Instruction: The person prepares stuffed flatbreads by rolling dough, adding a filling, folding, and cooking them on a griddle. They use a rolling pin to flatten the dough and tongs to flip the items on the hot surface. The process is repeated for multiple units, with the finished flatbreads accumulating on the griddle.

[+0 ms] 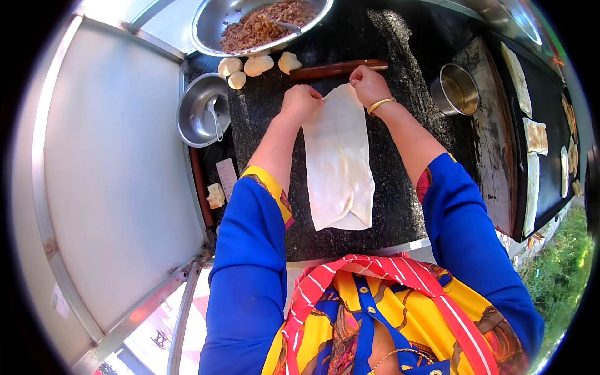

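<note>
A long, thin sheet of pale dough (pixel 335 154) lies on the black worktop (pixel 262 126), its near part folded over on itself. My left hand (pixel 302 102) pinches the far left corner of the sheet. The far right corner is held between the fingers of my right hand (pixel 370 86), which wears a gold bracelet. Just beyond both hands lies a brown wooden rolling pin (pixel 323 70). Several dough balls (pixel 258 65) sit at the pin's left end.
A steel bowl of brown filling (pixel 267 28) with a spoon stands at the back. At the left is a smaller steel bowl (pixel 194 117) with a spoon. A metal pot of yellowish liquid (pixel 455 91) stands right, beside a black griddle (pixel 548 187) bearing flat dough pieces (pixel 536 136).
</note>
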The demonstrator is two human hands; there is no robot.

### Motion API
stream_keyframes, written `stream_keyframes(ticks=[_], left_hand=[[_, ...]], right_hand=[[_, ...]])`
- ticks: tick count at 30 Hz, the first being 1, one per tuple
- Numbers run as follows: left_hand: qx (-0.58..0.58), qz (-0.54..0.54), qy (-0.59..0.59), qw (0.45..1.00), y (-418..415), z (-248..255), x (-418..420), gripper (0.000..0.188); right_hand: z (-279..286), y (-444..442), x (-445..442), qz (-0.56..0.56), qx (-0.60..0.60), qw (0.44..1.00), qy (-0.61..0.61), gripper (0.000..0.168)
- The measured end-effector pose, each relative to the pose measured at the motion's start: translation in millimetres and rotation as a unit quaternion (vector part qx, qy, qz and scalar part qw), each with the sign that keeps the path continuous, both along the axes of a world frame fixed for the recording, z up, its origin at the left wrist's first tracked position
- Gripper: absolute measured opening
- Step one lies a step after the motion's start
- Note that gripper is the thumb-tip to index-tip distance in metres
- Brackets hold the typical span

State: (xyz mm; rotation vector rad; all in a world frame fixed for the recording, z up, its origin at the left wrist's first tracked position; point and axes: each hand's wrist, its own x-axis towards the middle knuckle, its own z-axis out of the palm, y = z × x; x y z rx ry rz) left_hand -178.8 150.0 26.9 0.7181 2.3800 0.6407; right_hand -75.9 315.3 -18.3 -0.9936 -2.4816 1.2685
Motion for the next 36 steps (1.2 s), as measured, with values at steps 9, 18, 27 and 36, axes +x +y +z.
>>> stream_keyframes(ticks=[9, 18, 27, 36], left_hand=[[0.232, -0.183, 0.083, 0.952, -127, 57, 115, 0.006], [0.135, -0.243, 0.18, 0.944, -211, 2, 216, 0.039], [0.108, -0.228, 0.308, 0.917, -209, 9, 197, 0.049], [-0.002, -0.213, 0.293, 0.932, -124, -29, 144, 0.068]], right_hand=[[59, -89, 189, 0.022, -0.255, 0.942, 0.217, 0.016], [22, -163, 273, 0.216, 0.189, 0.948, 0.138, 0.034], [34, -163, 259, 0.211, 0.231, 0.941, 0.13, 0.046], [-16, -128, 155, 0.165, 0.26, 0.949, -0.06, 0.069]])
